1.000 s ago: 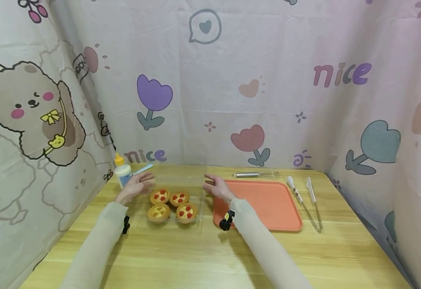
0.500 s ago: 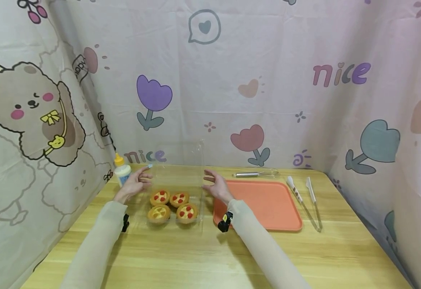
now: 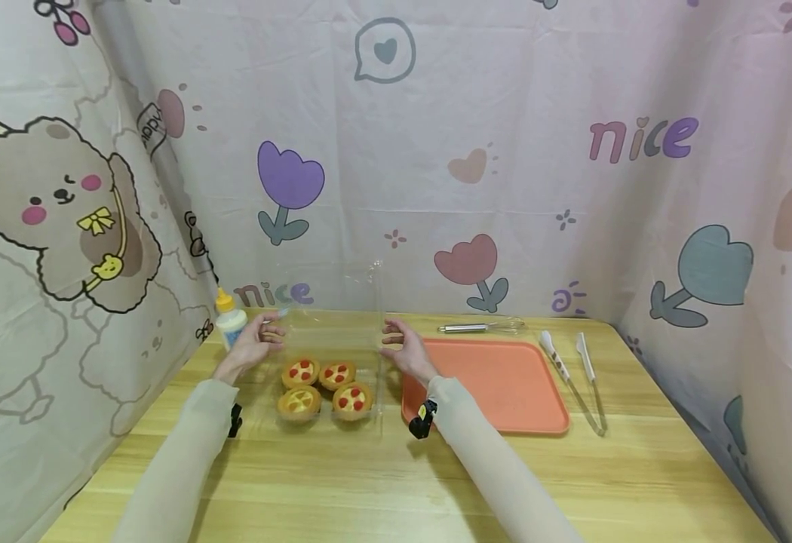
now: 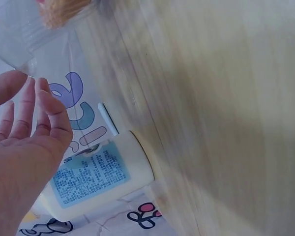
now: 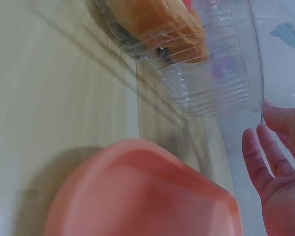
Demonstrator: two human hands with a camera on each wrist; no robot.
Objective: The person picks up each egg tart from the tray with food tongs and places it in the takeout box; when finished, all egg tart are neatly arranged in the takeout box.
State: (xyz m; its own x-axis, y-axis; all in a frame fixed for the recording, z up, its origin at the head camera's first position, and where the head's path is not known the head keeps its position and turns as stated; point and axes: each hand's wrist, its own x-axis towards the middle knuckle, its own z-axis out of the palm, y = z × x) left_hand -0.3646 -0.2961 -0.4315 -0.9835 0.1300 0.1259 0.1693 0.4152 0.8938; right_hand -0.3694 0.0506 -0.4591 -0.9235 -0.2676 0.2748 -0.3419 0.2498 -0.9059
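Observation:
A clear plastic clamshell box point(image 3: 376, 392) lies on the table with its lid point(image 3: 331, 286) raised nearly upright. Several small tarts point(image 3: 299, 402) sit in its base, most with red topping. My left hand point(image 3: 255, 343) pinches the box's back left corner with thumb and fingertips. At the opposite back corner, the thumb and fingertips of my right hand point(image 3: 409, 353) meet on the thin rim point(image 5: 258, 73). Fingers of both hands otherwise stay spread. The exact contact is small and hard to see against the clear plastic.
Left of the box stands a white bottle point(image 4: 96, 174) with a yellow nozzle, a pale blue stick point(image 4: 108, 118) behind it. To the right lies an orange tray point(image 3: 498, 385). Beyond are a whisk point(image 3: 480, 327) and metal tongs point(image 3: 582, 381). A patterned curtain point(image 3: 396, 188) closes the back.
The box's lid has swung up from lying back to nearly upright, then shifted slightly left. Both hands have stayed almost in place at the box's sides.

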